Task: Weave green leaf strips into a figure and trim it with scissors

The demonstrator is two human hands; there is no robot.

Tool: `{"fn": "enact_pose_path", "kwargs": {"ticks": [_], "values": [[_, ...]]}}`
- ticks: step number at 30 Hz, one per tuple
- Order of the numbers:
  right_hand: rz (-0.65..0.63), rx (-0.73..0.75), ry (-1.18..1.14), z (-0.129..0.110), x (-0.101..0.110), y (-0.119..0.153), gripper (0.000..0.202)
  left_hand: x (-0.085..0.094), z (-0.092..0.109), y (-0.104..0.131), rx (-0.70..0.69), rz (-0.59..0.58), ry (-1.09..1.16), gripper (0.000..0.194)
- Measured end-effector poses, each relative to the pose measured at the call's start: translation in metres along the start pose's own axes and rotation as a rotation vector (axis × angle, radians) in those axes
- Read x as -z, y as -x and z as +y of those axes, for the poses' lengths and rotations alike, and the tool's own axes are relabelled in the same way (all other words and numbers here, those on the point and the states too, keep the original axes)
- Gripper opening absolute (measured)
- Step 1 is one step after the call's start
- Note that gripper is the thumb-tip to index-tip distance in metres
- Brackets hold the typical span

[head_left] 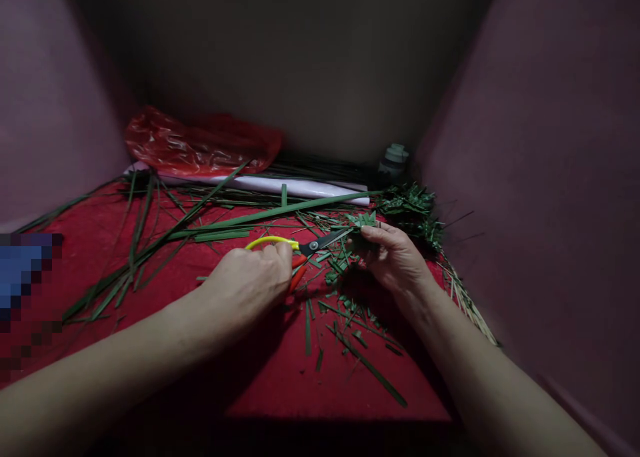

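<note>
My left hand (257, 273) is closed around a pair of scissors (313, 246) with one yellow and one red handle. Their dark blades point right and reach the green leaf piece (367, 219) that my right hand (395, 251) pinches between thumb and fingers. This piece looks woven or folded, with pointed tips; its lower part is hidden by my fingers. Below the blades, many green leaf clippings (340, 263) lie scattered on the red table surface (270, 377).
Long green leaf strips (220, 223) cross the table's left and middle. Behind them lie a white roll (310, 189) and a red plastic bag (200, 143). A bundle of green leaf work (413, 207) and a small bottle (394, 160) are at back right. Pink walls (540, 177) flank the table.
</note>
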State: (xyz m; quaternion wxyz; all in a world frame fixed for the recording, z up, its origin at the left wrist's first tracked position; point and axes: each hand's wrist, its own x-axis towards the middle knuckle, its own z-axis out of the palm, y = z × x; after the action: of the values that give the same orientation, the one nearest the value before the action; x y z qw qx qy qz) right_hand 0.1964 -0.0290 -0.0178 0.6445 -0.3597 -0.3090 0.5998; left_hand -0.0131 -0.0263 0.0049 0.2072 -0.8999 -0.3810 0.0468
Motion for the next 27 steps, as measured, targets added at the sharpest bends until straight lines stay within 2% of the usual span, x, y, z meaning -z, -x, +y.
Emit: {"fn": "enact_pose_path", "kwargs": {"ticks": [8, 15, 20, 24, 25, 27], "values": [[-0.004, 0.010, 0.015, 0.000, -0.001, 0.001, 0.005, 0.006, 0.000, 0.002, -0.048, -0.052, 0.027, 0.027], [0.029, 0.023, -0.034, 0.000, -0.001, 0.000, 0.009, 0.003, 0.001, -0.001, -0.009, -0.088, 0.154, 0.018], [0.048, 0.057, -0.045, -0.003, -0.002, 0.001, 0.009, 0.000, 0.000, -0.006, 0.018, -0.123, 0.263, 0.020], [0.112, 0.130, -0.076, -0.005, 0.000, -0.002, 0.014, -0.004, -0.002, -0.009, 0.108, -0.029, 0.379, 0.019], [0.121, 0.143, -0.085, -0.005, 0.000, -0.003, 0.015, -0.005, -0.002, -0.010, 0.158, 0.025, 0.473, 0.020], [0.116, 0.173, -0.092, -0.004, 0.000, -0.004, 0.018, -0.004, 0.000, -0.010, 0.257, 0.142, 0.800, 0.021]]}}
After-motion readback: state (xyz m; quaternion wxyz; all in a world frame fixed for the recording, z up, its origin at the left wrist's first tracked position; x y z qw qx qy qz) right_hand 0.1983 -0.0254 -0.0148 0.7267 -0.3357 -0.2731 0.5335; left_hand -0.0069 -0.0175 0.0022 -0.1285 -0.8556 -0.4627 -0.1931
